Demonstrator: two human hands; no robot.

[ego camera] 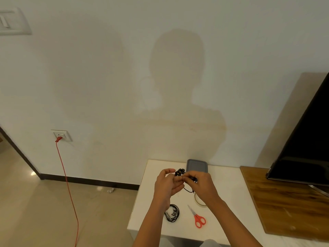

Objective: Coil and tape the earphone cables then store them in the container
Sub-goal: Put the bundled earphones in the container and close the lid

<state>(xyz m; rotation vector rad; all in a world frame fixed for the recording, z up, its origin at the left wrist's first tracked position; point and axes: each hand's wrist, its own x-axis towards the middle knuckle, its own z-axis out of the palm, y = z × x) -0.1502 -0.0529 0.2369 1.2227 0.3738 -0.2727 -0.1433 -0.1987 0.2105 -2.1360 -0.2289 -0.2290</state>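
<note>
Roughly the middle of the job, I'd say. Both hands are up in the lower centre of the frame. The left hand has its grip curled round the black earphone cable, and the right hand is pinching the same bundle, so this one looks mid-coil. A second earphone set lies already coiled on the worktop below the hands; can't tell if it's taped. The tape roll and scissors sit just right of it. The grey container is behind the hands, and as far as I can see nothing has been stored in it yet.
</note>
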